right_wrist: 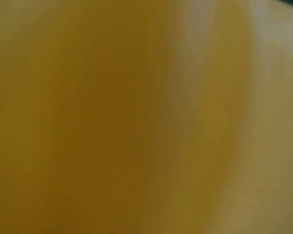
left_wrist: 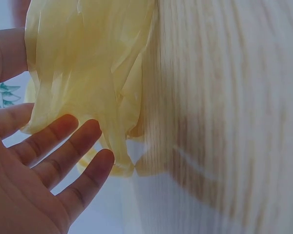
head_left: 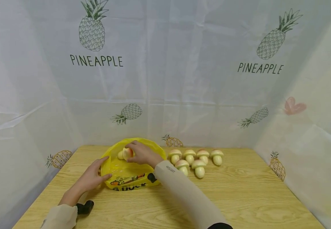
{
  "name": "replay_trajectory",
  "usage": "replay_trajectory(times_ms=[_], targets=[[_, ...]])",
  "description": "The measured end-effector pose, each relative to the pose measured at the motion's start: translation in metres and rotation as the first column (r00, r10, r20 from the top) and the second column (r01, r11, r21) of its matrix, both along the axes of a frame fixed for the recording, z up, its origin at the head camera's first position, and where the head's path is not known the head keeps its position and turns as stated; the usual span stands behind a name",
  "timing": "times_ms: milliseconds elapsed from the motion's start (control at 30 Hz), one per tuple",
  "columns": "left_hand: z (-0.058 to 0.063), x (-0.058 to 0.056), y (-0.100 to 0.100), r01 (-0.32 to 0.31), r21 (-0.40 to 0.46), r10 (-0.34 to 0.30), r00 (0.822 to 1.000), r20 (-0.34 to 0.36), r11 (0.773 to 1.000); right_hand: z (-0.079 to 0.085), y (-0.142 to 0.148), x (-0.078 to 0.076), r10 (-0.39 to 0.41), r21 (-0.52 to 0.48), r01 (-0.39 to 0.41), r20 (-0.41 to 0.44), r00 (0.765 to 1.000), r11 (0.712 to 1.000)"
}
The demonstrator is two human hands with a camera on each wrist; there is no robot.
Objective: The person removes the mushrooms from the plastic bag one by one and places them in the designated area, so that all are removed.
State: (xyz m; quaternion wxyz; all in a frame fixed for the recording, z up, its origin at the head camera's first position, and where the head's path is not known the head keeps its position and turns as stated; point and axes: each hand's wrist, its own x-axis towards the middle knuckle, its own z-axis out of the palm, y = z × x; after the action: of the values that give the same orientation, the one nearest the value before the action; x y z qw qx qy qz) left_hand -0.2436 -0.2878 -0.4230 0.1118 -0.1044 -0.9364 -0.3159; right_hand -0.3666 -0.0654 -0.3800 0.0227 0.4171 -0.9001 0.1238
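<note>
A yellow plastic bag (head_left: 134,182) with black print lies on the table, its mouth spread toward me. At its left rim, my left hand (head_left: 92,175) has thumb and forefinger spread over the edge. The left wrist view shows this hand's other fingers (left_wrist: 68,151) extended beside the yellow plastic (left_wrist: 88,58). My right hand (head_left: 143,154) reaches into the bag and pinches a toy mushroom (head_left: 127,153) by its reddish cap, stem to the left. Whether the mushroom touches the bag's inside is unclear. Blurred yellow plastic (right_wrist: 112,117) fills most of the right wrist view.
Several more cream toy mushrooms with pinkish caps, such as the front one (head_left: 199,168), stand in two rows right of the bag. Around the wooden table (head_left: 239,190) hangs a pale curtain (head_left: 177,79) with pineapple prints, close behind its far edge.
</note>
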Motion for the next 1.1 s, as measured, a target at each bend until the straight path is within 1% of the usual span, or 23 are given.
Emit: replay_trajectory(times_ms=[100,233,467,667,800,900,1100], targets=[[0.000,0.000,0.000,-0.004,-0.001,0.004,1.000,0.001,1.000,0.000,-0.003,-0.001,0.003,0.010,-0.003,-0.004,1.000,1.000],[0.000,0.000,0.000,-0.004,-0.004,0.004,1.000,0.003,1.000,-0.005,-0.008,-0.003,-0.001,0.037,0.001,-0.001,1.000,0.999],[-0.001,-0.001,-0.001,0.015,-0.007,-0.015,1.000,0.000,1.000,-0.016,-0.012,-0.001,-0.039,0.077,0.038,0.012,0.999,0.996],[-0.002,-0.002,-0.002,0.015,-0.010,-0.015,1.000,-0.014,1.000,-0.018,-0.016,0.001,-0.037,0.068,0.038,-0.017,0.999,0.997],[-0.002,-0.002,-0.002,0.011,-0.010,-0.012,1.000,-0.012,1.000,-0.018,-0.019,0.003,-0.038,0.050,0.039,-0.011,0.999,0.998],[-0.003,-0.002,-0.002,0.011,-0.011,-0.011,1.000,-0.007,1.000,-0.017,-0.020,0.004,-0.024,0.043,0.024,-0.009,1.000,0.999],[-0.002,-0.002,-0.001,0.013,-0.003,-0.013,1.000,0.000,1.000,-0.018,-0.022,0.003,0.021,0.062,-0.019,-0.041,0.999,0.998]])
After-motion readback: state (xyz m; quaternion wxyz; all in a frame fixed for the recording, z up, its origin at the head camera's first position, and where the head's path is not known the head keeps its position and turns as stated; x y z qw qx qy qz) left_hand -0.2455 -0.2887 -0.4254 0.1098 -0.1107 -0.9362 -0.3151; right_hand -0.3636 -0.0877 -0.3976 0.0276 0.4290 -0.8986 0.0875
